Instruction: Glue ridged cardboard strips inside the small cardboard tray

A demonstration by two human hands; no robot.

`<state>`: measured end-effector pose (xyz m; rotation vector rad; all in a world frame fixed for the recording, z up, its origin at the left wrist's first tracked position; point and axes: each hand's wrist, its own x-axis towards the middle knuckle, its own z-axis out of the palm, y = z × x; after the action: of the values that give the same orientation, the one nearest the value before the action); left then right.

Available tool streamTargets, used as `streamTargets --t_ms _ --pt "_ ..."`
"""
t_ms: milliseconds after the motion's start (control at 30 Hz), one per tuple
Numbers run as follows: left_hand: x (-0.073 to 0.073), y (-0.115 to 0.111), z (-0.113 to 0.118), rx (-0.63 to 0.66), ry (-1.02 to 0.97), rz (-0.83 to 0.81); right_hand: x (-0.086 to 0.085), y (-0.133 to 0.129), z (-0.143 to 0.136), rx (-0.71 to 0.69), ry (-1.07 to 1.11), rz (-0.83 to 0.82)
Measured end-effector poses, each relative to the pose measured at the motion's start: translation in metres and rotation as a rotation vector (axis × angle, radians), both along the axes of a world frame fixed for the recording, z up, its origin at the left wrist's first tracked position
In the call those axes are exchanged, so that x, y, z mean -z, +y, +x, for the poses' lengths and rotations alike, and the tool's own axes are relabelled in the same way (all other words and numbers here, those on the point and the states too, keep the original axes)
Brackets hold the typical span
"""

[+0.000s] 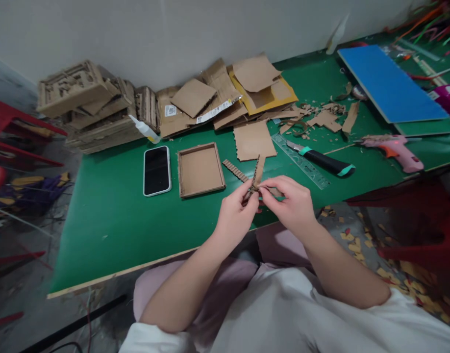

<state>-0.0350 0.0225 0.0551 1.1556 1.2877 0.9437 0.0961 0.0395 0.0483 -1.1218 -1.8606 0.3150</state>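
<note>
Near the table's front edge, my left hand [237,211] pinches the lower end of a narrow cardboard strip [257,170]. The fingertips of my right hand [291,201] close on the same piece from the other side. Where the fingers meet, the strip's lower end is partly hidden. A ridged cardboard strip [235,170] lies just behind my left hand. To the left sits a shallow square cardboard tray [202,171] with low walls. Behind my hands lies a flat cardboard piece [253,141] with a ragged left edge.
A phone [157,171] and glue bottle [146,130] are left on the green table [129,240]. Right are a cutter [326,162], a clear ruler [302,162], a pink glue gun [397,149] and a blue board [390,83]. Stacked cardboard [100,110] and scraps [324,117] lie behind.
</note>
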Motion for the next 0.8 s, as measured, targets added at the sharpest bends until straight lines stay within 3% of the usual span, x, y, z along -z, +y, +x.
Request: streamTargets --t_ms 167,433,600,800 --pt "0.003 -0.001 -0.002 0.010 0.102 0.053 -0.001 0.001 0.001 0.035 0.008 -0.112" --pt "0.002 -0.009 -0.004 0.022 0.669 0.391 0.002 -0.003 -0.003 0.062 -0.130 0.113" --pt "-0.001 -0.010 -0.005 0.057 0.737 0.455 0.005 -0.004 -0.006 0.126 -0.087 0.119" --pt "0.003 -0.011 -0.006 0.051 0.817 0.575 0.004 -0.005 -0.006 0.064 0.000 0.008"
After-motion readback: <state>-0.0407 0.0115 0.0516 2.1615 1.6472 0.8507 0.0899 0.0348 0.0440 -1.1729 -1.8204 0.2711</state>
